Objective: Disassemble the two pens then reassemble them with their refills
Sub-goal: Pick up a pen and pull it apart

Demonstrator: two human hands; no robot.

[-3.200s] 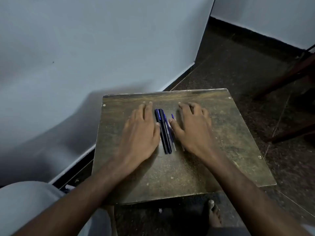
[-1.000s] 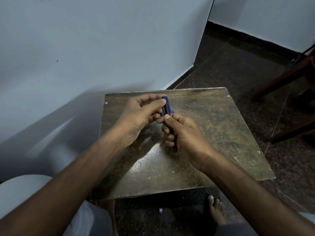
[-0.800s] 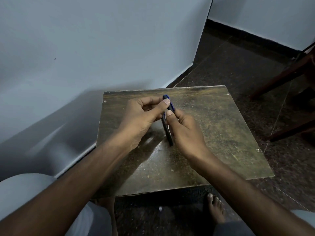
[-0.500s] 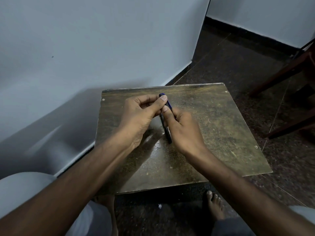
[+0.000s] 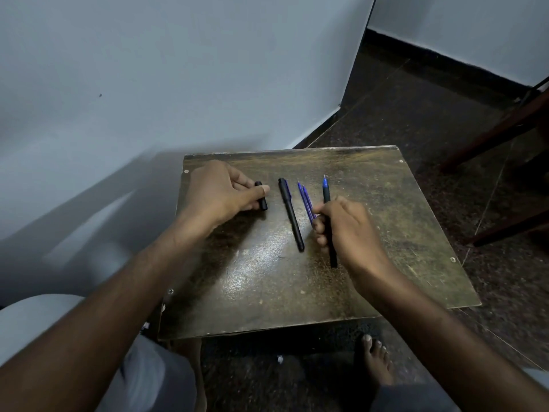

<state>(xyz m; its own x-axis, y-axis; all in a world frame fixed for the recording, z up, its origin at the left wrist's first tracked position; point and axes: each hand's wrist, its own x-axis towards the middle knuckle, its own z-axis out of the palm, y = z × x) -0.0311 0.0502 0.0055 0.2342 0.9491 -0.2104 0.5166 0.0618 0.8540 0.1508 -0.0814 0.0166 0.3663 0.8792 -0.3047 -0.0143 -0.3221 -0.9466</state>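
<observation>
The left hand [image 5: 219,190] is pinching a short black pen cap [image 5: 261,196]; the right hand [image 5: 346,230] is gripping an uncapped black pen [image 5: 326,194]. A second capped black pen [image 5: 290,214] and two loose blue refills [image 5: 306,200] are lying on the worn wooden board [image 5: 267,286], so disassembly is barely starting.

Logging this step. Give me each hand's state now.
Left hand: closed on the black cap.
Right hand: closed on the uncapped pen, blue tip pointing away.

Plain home room corner — bare pale walls [image 5: 178,69], dark speckled floor [image 5: 416,108], worn low wooden table [image 5: 386,278], chair legs [image 5: 499,135]
</observation>
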